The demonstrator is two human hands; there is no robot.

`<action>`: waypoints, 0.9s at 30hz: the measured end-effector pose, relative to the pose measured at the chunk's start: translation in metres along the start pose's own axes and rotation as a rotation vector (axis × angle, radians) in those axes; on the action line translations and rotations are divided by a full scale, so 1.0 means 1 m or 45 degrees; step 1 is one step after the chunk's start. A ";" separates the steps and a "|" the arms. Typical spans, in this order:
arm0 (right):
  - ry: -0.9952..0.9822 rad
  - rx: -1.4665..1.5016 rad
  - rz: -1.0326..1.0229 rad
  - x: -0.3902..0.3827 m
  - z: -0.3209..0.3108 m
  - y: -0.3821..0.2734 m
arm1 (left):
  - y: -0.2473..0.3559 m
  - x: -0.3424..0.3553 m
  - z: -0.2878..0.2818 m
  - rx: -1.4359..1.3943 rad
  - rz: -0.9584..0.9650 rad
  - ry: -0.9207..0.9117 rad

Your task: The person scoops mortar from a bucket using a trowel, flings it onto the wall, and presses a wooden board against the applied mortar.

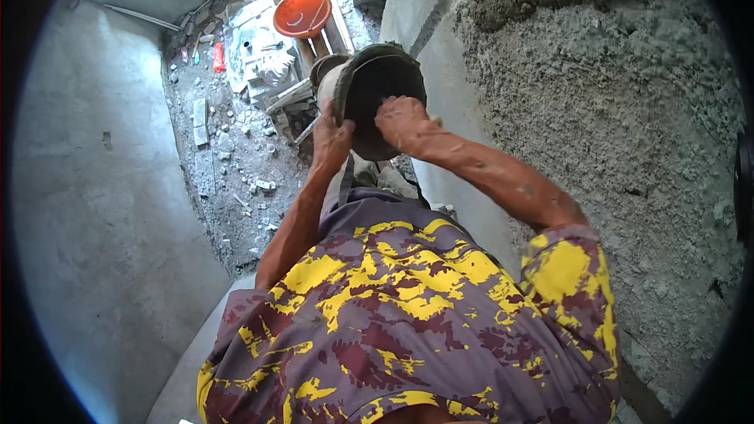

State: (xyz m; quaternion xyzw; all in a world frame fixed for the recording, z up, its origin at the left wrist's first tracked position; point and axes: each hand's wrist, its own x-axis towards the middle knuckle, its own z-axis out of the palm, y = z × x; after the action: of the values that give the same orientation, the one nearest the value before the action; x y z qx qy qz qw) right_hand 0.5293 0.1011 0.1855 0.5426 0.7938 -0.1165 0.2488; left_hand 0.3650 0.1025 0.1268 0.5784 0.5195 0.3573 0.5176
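near the upper centre of the frame, a dark bucket (pixel 385 74) tilts toward me; my left hand (pixel 333 140) clamps its left rim, my right hand (pixel 403 122) bunches over its mouth; whether it grips anything i cannot tell.

One left hand (pixel 335 140), one right hand (pixel 404 121): two hands counted.
One dark bucket (pixel 378 77), one orange basin (pixel 301 15) and one red object (pixel 218 57) are also counted.
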 end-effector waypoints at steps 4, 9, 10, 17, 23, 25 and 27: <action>0.677 -0.087 0.216 0.014 -0.001 0.052 | 0.028 0.007 -0.013 -0.406 -0.130 -0.010; 0.430 -0.280 0.037 0.023 0.014 0.014 | 0.033 0.017 -0.013 -0.224 -0.090 0.032; 0.660 -0.356 0.011 0.023 -0.001 0.020 | 0.030 0.010 -0.016 -0.313 -0.127 0.078; 0.345 0.033 -0.045 0.026 0.041 0.049 | 0.053 0.026 -0.012 -0.015 -0.074 0.168; 0.818 0.165 0.232 0.006 0.022 0.056 | 0.070 -0.001 0.003 0.010 0.204 0.276; 0.415 0.267 -0.012 -0.013 0.027 0.048 | 0.052 -0.004 0.002 0.459 0.560 0.327; 0.119 0.415 0.189 -0.024 -0.002 0.058 | 0.034 -0.011 0.009 -0.075 0.151 0.269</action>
State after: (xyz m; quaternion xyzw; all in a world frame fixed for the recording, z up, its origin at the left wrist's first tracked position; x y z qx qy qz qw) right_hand 0.5888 0.1050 0.2050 0.6376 0.7330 -0.1995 0.1284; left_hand 0.3791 0.0919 0.1593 0.5516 0.5254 0.4614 0.4548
